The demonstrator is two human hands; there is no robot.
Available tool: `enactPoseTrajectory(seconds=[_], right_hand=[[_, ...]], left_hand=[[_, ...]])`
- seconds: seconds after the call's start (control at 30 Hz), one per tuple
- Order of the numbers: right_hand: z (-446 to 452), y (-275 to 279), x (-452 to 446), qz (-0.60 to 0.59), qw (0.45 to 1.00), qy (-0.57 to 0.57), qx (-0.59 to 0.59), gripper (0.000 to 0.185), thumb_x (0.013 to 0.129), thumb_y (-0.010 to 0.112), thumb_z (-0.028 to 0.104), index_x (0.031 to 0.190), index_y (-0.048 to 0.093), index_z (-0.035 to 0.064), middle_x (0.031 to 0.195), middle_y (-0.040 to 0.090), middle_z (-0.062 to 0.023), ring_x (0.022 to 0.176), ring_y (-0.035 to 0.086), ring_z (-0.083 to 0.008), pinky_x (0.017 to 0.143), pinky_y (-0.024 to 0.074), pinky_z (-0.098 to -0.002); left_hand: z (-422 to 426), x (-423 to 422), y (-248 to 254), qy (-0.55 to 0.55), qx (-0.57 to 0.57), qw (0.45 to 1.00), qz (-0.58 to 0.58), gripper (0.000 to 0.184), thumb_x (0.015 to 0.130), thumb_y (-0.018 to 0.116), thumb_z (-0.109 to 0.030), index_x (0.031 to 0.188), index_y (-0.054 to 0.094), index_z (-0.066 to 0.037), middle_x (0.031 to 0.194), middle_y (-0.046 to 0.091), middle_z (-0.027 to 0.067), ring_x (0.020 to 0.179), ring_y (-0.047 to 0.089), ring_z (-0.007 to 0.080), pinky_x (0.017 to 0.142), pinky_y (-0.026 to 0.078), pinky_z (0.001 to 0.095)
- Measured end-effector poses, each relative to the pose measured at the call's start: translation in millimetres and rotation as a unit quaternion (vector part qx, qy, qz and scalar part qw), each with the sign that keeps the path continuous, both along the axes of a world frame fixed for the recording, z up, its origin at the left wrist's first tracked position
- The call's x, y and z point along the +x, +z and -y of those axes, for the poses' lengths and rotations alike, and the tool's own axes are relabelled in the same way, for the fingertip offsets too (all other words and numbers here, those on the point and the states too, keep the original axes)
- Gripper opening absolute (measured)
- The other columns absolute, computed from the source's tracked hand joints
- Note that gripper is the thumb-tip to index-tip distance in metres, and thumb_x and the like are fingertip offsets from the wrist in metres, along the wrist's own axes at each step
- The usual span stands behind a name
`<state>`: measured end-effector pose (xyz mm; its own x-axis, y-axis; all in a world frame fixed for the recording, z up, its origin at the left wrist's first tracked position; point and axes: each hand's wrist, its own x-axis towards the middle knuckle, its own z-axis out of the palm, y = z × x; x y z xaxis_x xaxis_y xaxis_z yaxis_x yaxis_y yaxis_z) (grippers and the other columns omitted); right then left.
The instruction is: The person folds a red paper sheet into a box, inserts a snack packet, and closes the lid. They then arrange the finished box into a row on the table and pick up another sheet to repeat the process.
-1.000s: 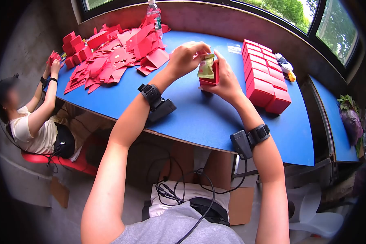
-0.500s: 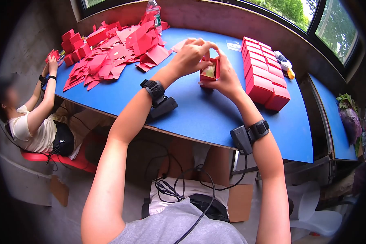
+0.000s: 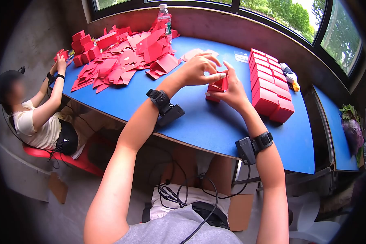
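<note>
Holds a small red box (image 3: pixel 220 85) in the left hand (image 3: pixel 236 95), just in front of the body over the worktop (image 3: pixel 211 126), left grip closed round its sides; curls the right hand (image 3: pixel 199 70) at its top, cannot tell if pinching. No longer shows the packet at the opening, so probably has it inside. Has stacked red boxes (image 3: pixel 269 87) to the right, heaped red card (image 3: pixel 128 61) left.

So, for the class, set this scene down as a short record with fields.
Right hand: grips a small red box
Left hand: fingers at the box's top
Right side: closed red boxes in rows
Left side: heap of red card, bottle behind
Surface: blue table
Nearby: seated co-worker
</note>
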<state>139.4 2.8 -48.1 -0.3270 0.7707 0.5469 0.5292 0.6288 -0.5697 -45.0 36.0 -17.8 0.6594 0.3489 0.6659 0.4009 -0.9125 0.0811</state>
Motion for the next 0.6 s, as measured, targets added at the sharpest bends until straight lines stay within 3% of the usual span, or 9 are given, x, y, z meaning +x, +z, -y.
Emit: enactPoseTrajectory(seconds=[0.13, 0.17, 0.23, 0.3, 0.37, 0.47, 0.5, 0.57, 0.6], right_hand=[[-3, -2, 2, 0.005, 0.999, -0.01, -0.042, 0.104, 0.058, 0.085, 0.035, 0.135, 0.027, -0.0044, 0.119, 0.049, -0.0251, 0.111, 0.053, -0.0345, 0.095, 0.0438, -0.041], [-4, -3, 2, 0.01, 0.999, -0.014, -0.042, 0.104, 0.058, 0.085, 0.034, 0.136, 0.026, -0.0044, 0.12, 0.049, -0.0254, 0.111, 0.053, -0.035, 0.095, 0.0437, -0.041], [-8, -7, 6, 0.014, 0.999, -0.005, -0.051, 0.104, 0.059, 0.084, 0.034, 0.136, 0.025, -0.0051, 0.125, 0.044, -0.0255, 0.112, 0.052, -0.036, 0.095, 0.0441, -0.0411], [-8, -9, 7, 0.078, 0.995, -0.063, 0.021, 0.103, 0.061, 0.083, 0.032, 0.137, 0.024, -0.0057, 0.129, 0.038, -0.0244, 0.114, 0.05, -0.0372, 0.095, 0.0445, -0.0415], [-7, -4, 12, 0.076, 0.993, -0.089, 0.01, 0.102, 0.063, 0.083, 0.033, 0.137, 0.024, -0.0057, 0.13, 0.036, -0.0243, 0.114, 0.05, -0.038, 0.095, 0.0446, -0.0416], [-4, 4, 13, 0.071, 0.988, -0.139, -0.004, 0.1, 0.067, 0.081, 0.034, 0.138, 0.023, -0.0053, 0.129, 0.035, -0.025, 0.113, 0.05, -0.0388, 0.094, 0.0451, -0.0415], [-4, 6, 15, 0.063, 0.984, -0.165, -0.01, 0.099, 0.068, 0.08, 0.035, 0.138, 0.022, -0.0048, 0.128, 0.036, -0.0257, 0.113, 0.05, -0.0389, 0.094, 0.0454, -0.0413], [-9, 7, 18, 0.046, 0.985, -0.162, -0.035, 0.098, 0.068, 0.081, 0.033, 0.138, 0.023, -0.0049, 0.128, 0.038, -0.0268, 0.114, 0.051, -0.0348, 0.093, 0.0458, -0.04], [-6, 11, 18, -0.035, 0.988, -0.103, -0.107, 0.098, 0.068, 0.082, 0.03, 0.138, 0.023, -0.0052, 0.129, 0.039, -0.027, 0.115, 0.051, -0.0329, 0.093, 0.0457, -0.0389]], left_hand=[[2, 4, -3, 0.034, -0.07, 0.991, -0.11, 0.048, 0.087, 0.055, -0.042, 0.062, 0.067, -0.003, 0.074, 0.066, 0.0102, 0.079, 0.064, 0.0229, 0.091, 0.041, 0.0379], [1, 5, -2, 0.036, -0.06, 0.987, -0.146, 0.051, 0.087, 0.055, -0.043, 0.061, 0.066, -0.001, 0.068, 0.064, 0.0108, 0.074, 0.062, 0.0237, 0.086, 0.043, 0.0369], [2, 12, -1, 0.068, -0.147, 0.972, -0.17, 0.053, 0.088, 0.054, -0.044, 0.062, 0.065, 0.0, 0.065, 0.063, 0.0112, 0.07, 0.061, 0.0251, 0.077, 0.045, 0.0362], [6, 15, 4, 0.088, -0.184, 0.96, -0.192, 0.052, 0.088, 0.054, -0.044, 0.064, 0.066, 0.0, 0.065, 0.063, 0.0114, 0.069, 0.06, 0.0254, 0.072, 0.045, 0.0361], [8, 11, 3, 0.109, -0.224, 0.944, -0.216, 0.051, 0.088, 0.055, -0.043, 0.066, 0.066, 0.001, 0.064, 0.063, 0.0116, 0.068, 0.059, 0.0256, 0.068, 0.045, 0.0359], [-7, -1, -9, -0.008, -0.169, 0.984, -0.064, 0.039, 0.088, 0.059, -0.036, 0.073, 0.068, 0.0, 0.068, 0.063, 0.0135, 0.067, 0.06, 0.0235, 0.064, 0.045, 0.0346], [-7, -3, -10, 0.028, -0.165, 0.986, -0.006, 0.046, 0.086, 0.058, -0.044, 0.066, 0.068, -0.003, 0.062, 0.062, 0.0139, 0.059, 0.059, 0.0259, 0.061, 0.046, 0.0362], [-12, -6, -9, 0.053, -0.085, 0.993, 0.064, 0.043, 0.086, 0.059, -0.041, 0.066, 0.067, -0.004, 0.067, 0.063, 0.0133, 0.068, 0.061, 0.0254, 0.065, 0.046, 0.0371], [-13, -8, -9, 0.079, -0.085, 0.991, 0.062, 0.023, 0.087, 0.062, -0.024, 0.085, 0.066, -0.001, 0.08, 0.062, 0.0137, 0.075, 0.061, 0.0238, 0.068, 0.048, 0.0337]])
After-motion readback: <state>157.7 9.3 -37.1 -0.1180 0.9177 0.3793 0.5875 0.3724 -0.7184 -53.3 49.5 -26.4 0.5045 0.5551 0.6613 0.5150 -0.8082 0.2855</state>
